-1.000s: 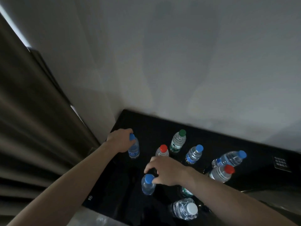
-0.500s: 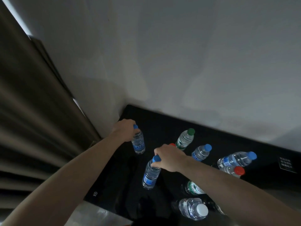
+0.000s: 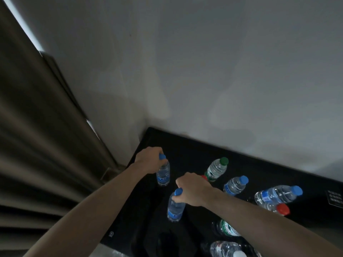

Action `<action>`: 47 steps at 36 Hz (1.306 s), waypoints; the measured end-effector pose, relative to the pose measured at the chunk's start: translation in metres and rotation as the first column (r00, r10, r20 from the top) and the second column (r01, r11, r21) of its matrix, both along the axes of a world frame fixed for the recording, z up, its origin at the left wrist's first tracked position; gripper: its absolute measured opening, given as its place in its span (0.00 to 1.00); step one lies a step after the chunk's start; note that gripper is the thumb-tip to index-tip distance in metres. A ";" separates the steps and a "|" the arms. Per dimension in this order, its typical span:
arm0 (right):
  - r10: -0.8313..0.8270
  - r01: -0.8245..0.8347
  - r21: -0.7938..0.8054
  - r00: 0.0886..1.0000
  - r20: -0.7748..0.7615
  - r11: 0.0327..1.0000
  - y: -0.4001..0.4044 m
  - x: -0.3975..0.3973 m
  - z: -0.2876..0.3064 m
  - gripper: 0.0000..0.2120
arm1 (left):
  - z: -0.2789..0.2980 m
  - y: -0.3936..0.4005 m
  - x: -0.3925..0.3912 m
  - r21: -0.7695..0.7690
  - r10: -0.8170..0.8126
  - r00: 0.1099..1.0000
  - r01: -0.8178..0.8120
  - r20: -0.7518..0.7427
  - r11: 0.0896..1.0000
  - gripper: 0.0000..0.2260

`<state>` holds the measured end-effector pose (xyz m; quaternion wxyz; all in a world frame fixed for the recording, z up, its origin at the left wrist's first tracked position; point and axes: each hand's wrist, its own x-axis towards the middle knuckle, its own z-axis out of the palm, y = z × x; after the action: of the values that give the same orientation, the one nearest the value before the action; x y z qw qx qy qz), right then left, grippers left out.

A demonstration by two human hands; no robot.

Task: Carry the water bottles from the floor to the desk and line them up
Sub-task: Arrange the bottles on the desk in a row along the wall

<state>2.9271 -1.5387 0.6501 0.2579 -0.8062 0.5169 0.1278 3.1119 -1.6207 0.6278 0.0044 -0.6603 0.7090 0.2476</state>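
Several small clear water bottles stand on a glossy black desk [image 3: 185, 145] in the corner of the room. My left hand [image 3: 148, 159] grips the neck of a blue-capped bottle [image 3: 163, 173] at the desk's left side. My right hand [image 3: 193, 189] grips the neck of a second blue-capped bottle [image 3: 175, 208], nearer to me. Behind my right hand a red cap [image 3: 204, 177] peeks out. To the right stand a green-capped bottle [image 3: 216, 168], a blue-capped bottle [image 3: 235, 185], a larger blue-capped bottle [image 3: 278, 194] and a red-capped bottle [image 3: 278, 208].
Grey walls [image 3: 204, 71] meet at the desk's back corner. A brown curtain [image 3: 37, 136] hangs at the left. Under my right forearm are a green-labelled bottle [image 3: 226, 229] and a white-capped one [image 3: 228, 249]. A small printed panel [image 3: 335, 198] sits at the desk's right edge.
Both hands closed on the necks of their blue-capped bottles. The view tilted up, so the bottles show more from the side, and my right hand now covers most of the red-capped bottle behind it.
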 end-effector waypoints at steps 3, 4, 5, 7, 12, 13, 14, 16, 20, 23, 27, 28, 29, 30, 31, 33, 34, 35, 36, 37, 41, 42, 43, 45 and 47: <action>-0.029 0.030 -0.039 0.999 0.025 0.999 -0.007 0.000 0.007 0.20 | 0.001 -0.011 0.005 -0.004 -0.012 1.000 0.012 -0.002 1.000 0.09; -0.046 0.048 -0.044 0.998 0.034 0.998 -0.011 -0.002 0.012 0.19 | 0.002 -0.015 0.007 -0.011 -0.016 1.000 0.016 0.000 1.000 0.09; -0.066 0.068 -0.047 0.997 0.042 0.997 -0.015 -0.003 0.016 0.18 | 0.003 -0.020 0.008 -0.021 -0.019 1.000 0.019 -0.001 1.000 0.09; -0.120 0.123 -0.041 0.990 0.067 0.992 -0.025 -0.007 0.026 0.15 | 0.009 -0.031 0.008 -0.036 -0.027 1.000 0.027 0.002 0.999 0.10; -0.221 0.229 -0.067 0.969 0.113 0.971 -0.053 -0.016 0.043 0.15 | 0.026 -0.064 0.002 -0.069 -0.063 0.997 0.066 0.050 0.995 0.12; -0.229 0.238 -0.074 0.967 0.113 0.968 -0.059 -0.016 0.046 0.16 | 0.028 -0.072 0.001 -0.076 -0.064 0.997 0.068 0.053 0.995 0.13; -0.236 0.246 -0.086 0.965 0.112 0.965 -0.065 -0.017 0.049 0.16 | 0.030 -0.079 0.001 -0.079 -0.061 0.997 0.064 0.047 0.995 0.13; -0.254 0.266 -0.118 0.961 0.107 0.957 -0.077 -0.018 0.053 0.17 | 0.034 -0.094 -0.001 -0.074 -0.054 0.998 0.056 0.036 0.996 0.12; -0.297 0.311 -0.139 0.948 0.113 0.940 -0.103 -0.023 0.054 0.16 | 0.038 -0.124 -0.006 -0.050 -0.040 0.998 0.042 0.045 0.998 0.11; -0.320 0.328 -0.134 0.944 0.081 0.935 -0.120 -0.028 0.053 0.17 | 0.034 -0.146 -0.012 -0.027 -0.038 0.999 0.039 0.035 0.999 0.13; -0.338 0.340 -0.147 0.940 0.040 0.929 -0.140 -0.034 0.046 0.18 | 0.031 -0.166 -0.019 -0.011 -0.067 0.996 0.067 0.062 0.998 0.15; -0.340 0.341 -0.155 0.940 0.030 0.927 -0.145 -0.036 0.043 0.18 | 0.028 -0.172 -0.020 -0.011 -0.073 0.995 0.074 0.065 0.997 0.15; -0.343 0.341 -0.159 0.939 0.021 0.926 -0.150 -0.037 0.041 0.18 | 0.026 -0.176 -0.022 -0.012 -0.079 0.994 0.080 0.069 0.997 0.15; -0.346 0.344 -0.160 0.938 0.014 0.925 -0.154 -0.039 0.038 0.18 | 0.024 -0.180 -0.024 -0.010 -0.080 0.994 0.081 0.076 0.997 0.14; -0.350 0.347 -0.160 0.937 0.006 0.924 -0.159 -0.040 0.035 0.18 | 0.021 -0.186 -0.026 -0.010 -0.080 0.993 0.081 0.083 0.997 0.14; -0.353 0.347 -0.158 0.935 -0.015 0.925 -0.163 -0.042 0.031 0.18 | 0.018 -0.191 -0.029 -0.014 -0.080 0.993 0.082 0.091 0.997 0.14; -0.355 0.348 -0.156 0.934 -0.020 0.924 -0.166 -0.043 0.028 0.18 | 0.017 -0.194 -0.030 -0.018 -0.080 0.993 0.082 0.091 0.996 0.14; -0.359 0.352 -0.153 0.933 -0.021 0.924 -0.168 -0.045 0.024 0.17 | 0.016 -0.197 -0.031 -0.023 -0.080 0.993 0.082 0.090 0.996 0.14; -0.363 0.356 -0.148 0.932 -0.019 0.923 -0.171 -0.046 0.021 0.17 | 0.015 -0.201 -0.032 -0.023 -0.080 0.993 0.083 0.091 0.996 0.14; -0.367 0.361 -0.142 0.930 -0.018 0.922 -0.173 -0.047 0.019 0.17 | 0.015 -0.204 -0.034 -0.026 -0.084 0.992 0.087 0.095 0.996 0.13; -0.374 0.369 -0.122 0.927 -0.026 0.921 -0.180 -0.052 0.011 0.17 | 0.013 -0.215 -0.038 -0.050 -0.104 0.986 0.111 0.131 0.993 0.10; -0.374 0.368 -0.119 0.927 -0.031 0.922 -0.181 -0.053 0.009 0.18 | 0.012 -0.218 -0.039 -0.051 -0.108 0.985 0.116 0.137 0.992 0.09; -0.375 0.369 -0.115 0.926 -0.036 0.922 -0.181 -0.054 0.007 0.18 | 0.011 -0.220 -0.040 -0.045 -0.113 0.984 0.120 0.141 0.992 0.09; -0.372 0.366 -0.116 0.928 -0.036 0.923 -0.181 -0.056 0.004 0.18 | 0.011 -0.223 -0.041 -0.025 -0.111 0.984 0.116 0.142 0.993 0.10; -0.374 0.371 -0.112 0.927 -0.014 0.922 -0.180 -0.057 -0.001 0.17 | 0.010 -0.227 -0.042 0.005 -0.106 0.983 0.106 0.149 0.994 0.11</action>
<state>2.8702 -1.7187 0.6494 0.2247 -0.7036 0.6712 0.0626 3.0701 -1.8477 0.6378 0.0694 -0.6383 0.7412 0.1958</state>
